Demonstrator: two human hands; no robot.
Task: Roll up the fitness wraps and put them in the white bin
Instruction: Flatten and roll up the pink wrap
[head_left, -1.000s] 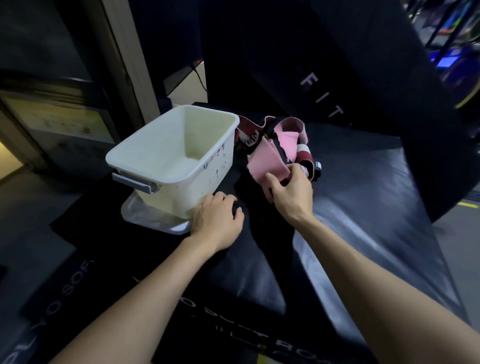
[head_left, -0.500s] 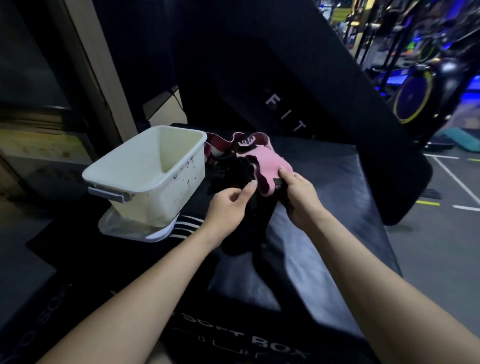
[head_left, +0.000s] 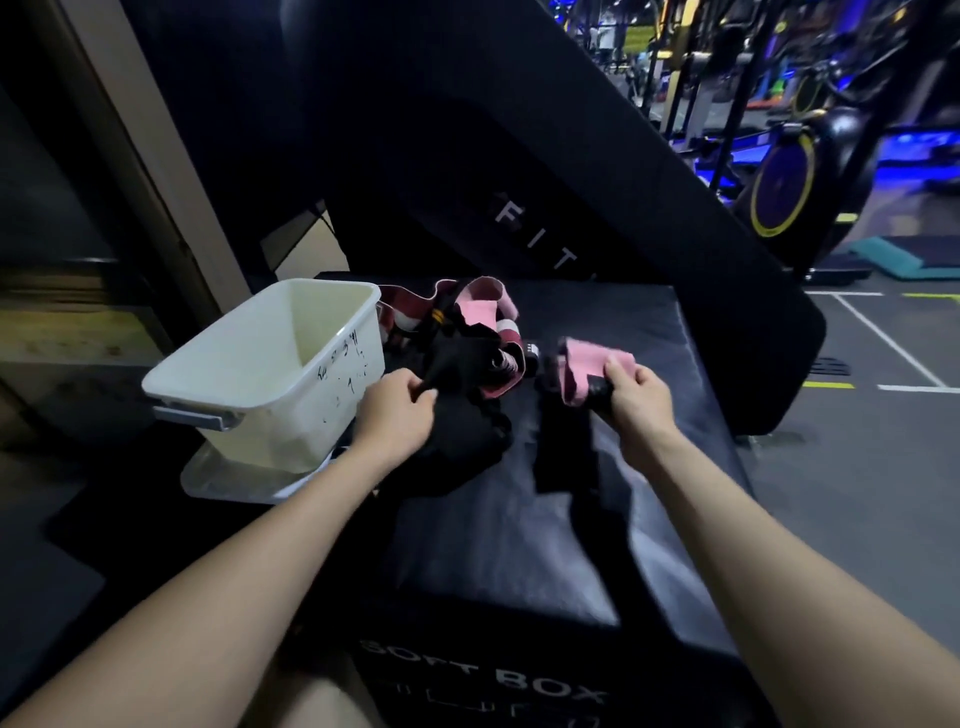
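- A pink wrap (head_left: 592, 371) with a black strap hanging from it is held just above the black soft box (head_left: 597, 519), right of the main pile.
- The right hand (head_left: 636, 400) has its grip clenched around that pink wrap.
- The left hand (head_left: 400, 410) pinches a black wrap (head_left: 462, 374) at the pile's near edge, grip closed on the fabric.
- The pile of wraps (head_left: 467, 322), pink, maroon and black, lies tangled on the box beside the bin.
- The white bin (head_left: 270, 374) sits at the left on a clear lid (head_left: 228, 478), touching the pile; no wrap shows inside it.
- A black pad (head_left: 519, 182) leans behind.
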